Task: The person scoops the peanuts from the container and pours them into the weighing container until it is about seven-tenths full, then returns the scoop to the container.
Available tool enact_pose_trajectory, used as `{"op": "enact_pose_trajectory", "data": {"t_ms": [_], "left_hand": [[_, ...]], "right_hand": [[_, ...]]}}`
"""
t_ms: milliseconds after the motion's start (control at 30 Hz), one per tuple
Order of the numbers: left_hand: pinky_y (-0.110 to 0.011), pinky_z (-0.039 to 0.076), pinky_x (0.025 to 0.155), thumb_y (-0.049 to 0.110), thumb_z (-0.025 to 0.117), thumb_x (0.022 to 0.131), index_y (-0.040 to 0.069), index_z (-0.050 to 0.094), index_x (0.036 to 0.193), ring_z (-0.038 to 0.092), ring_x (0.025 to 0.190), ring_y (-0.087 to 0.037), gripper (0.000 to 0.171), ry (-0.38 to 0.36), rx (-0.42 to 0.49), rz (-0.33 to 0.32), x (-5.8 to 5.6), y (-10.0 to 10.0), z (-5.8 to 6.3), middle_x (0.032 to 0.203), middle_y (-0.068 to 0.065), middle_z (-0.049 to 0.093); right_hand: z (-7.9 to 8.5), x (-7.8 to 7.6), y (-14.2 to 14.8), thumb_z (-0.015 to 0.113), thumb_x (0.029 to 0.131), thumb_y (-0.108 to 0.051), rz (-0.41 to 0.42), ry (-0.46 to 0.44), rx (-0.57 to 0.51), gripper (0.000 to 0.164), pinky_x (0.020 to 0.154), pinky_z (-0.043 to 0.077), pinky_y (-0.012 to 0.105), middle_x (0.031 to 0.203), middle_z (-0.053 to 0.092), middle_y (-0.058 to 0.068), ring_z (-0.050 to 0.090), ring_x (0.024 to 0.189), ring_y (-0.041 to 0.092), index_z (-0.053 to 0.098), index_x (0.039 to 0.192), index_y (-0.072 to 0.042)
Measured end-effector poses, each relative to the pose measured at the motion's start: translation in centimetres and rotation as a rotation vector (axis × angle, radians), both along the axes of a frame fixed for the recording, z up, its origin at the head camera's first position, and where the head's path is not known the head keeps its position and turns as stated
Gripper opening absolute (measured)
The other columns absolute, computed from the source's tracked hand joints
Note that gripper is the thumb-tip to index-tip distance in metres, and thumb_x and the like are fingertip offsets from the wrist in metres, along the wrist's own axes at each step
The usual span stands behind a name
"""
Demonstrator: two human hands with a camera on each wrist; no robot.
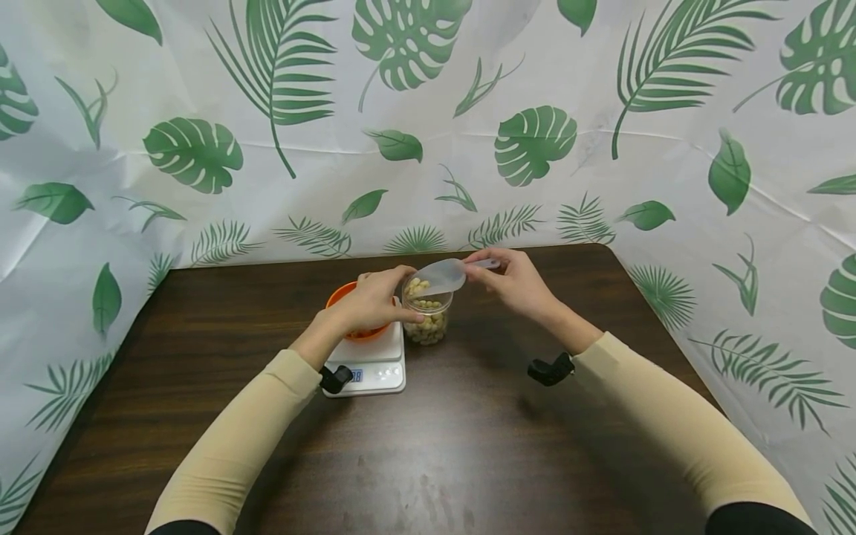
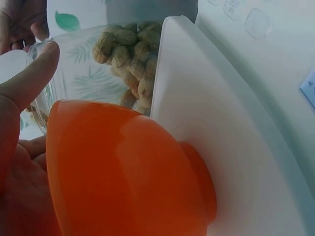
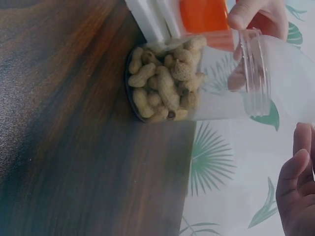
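A clear jar (image 1: 426, 333) stands on the table, its lower part filled with unshelled peanuts (image 3: 165, 88). My left hand (image 1: 371, 299) holds the jar near its rim, thumb on the near side and fingers behind. In my right hand (image 1: 513, 284), the handle of a translucent scoop (image 1: 443, 276) is pinched. The scoop's bowl lies tilted over the jar mouth, with some peanuts (image 1: 417, 287) at its left end. Under my left hand an orange bowl (image 2: 123, 167) sits on a white kitchen scale (image 1: 384, 377); the hand covers much of it in the head view.
The dark wooden table (image 1: 481, 446) spreads around the scale and jar. Behind it hangs a white sheet (image 1: 468, 148) printed with green leaves. The scale stands directly left of the jar.
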State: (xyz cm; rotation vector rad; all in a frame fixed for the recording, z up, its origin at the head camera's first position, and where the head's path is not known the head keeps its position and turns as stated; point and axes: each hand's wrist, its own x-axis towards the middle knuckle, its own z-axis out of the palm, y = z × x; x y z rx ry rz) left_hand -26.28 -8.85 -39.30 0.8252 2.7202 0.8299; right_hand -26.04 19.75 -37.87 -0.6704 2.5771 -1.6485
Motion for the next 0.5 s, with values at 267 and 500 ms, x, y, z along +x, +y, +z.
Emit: {"op": "enact_pose_trajectory", "data": {"t_ms": [267,500], "left_hand": [[-0.061,0.02,0.113,0.05,0.079,0.088,0.005,0.039,0.156,0.05,0.134,-0.027,0.091,0.033,-0.015,0.004,0.5,0.0,-0.1,0.151,-0.009,0.05],[-0.061,0.019,0.115,0.052,0.081,0.086,0.007,0.038,0.157,0.045,0.139,-0.026,0.095,0.041,-0.012,0.029,1.2,-0.6,0.3,0.156,-0.009,0.045]], "right_hand": [[0.2,0.1,0.5,0.067,0.103,-0.021,-0.021,-0.018,-0.028,0.025,0.069,0.055,0.036,0.099,0.071,0.021,0.062,0.074,0.023,0.072,0.117,-0.001],[0.6,0.3,0.4,0.064,0.104,-0.02,-0.035,-0.03,-0.052,0.026,0.065,0.051,0.03,0.098,0.071,0.02,0.058,0.071,0.027,0.071,0.119,0.001]]}}
